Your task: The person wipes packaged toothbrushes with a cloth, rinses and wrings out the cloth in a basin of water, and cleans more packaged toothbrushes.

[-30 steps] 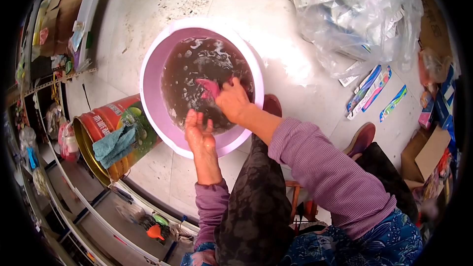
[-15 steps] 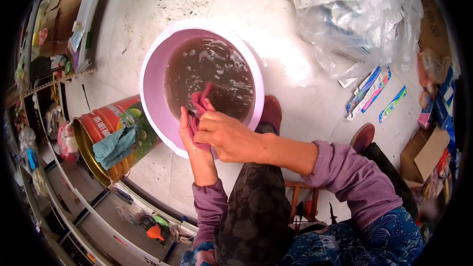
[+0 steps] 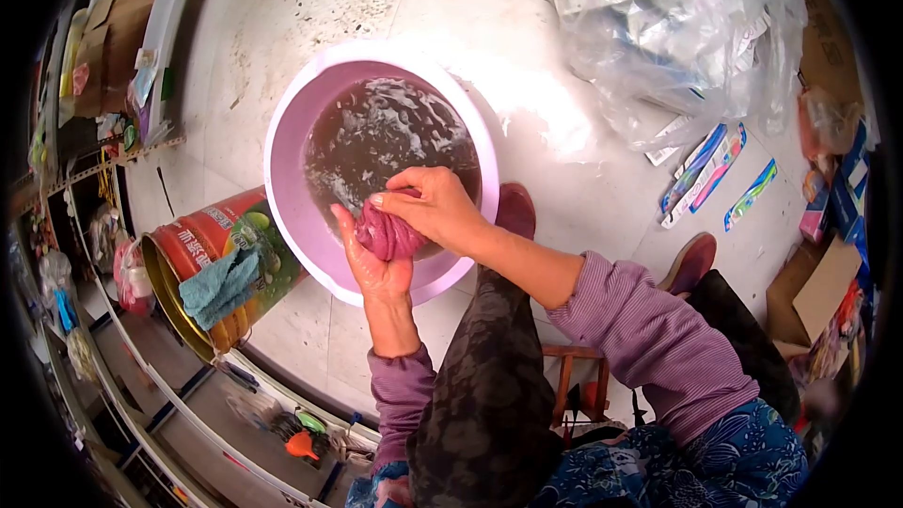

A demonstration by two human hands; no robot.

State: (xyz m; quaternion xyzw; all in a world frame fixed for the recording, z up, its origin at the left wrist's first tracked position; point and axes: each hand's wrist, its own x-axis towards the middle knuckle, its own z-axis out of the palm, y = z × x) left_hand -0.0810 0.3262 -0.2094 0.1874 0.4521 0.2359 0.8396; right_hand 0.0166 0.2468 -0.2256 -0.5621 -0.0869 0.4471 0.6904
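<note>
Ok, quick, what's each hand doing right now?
Left hand: cupped against the wet pink cloth; can't tell how tightly.
Right hand: closed, holding the same cloth with its fingers.

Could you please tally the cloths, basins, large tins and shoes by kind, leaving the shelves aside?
Cloths: 2 (pink cloth, teal cloth)
Basins: 1 (pale pink basin)
Large tins: 1 (red and green tin)
Shoes: 2 (shoe by the basin, shoe farther right)
Total: 6

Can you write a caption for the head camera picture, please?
Left hand cradles, right hand grips a crumpled pink cloth over murky water in a pale-pink plastic basin.
</note>
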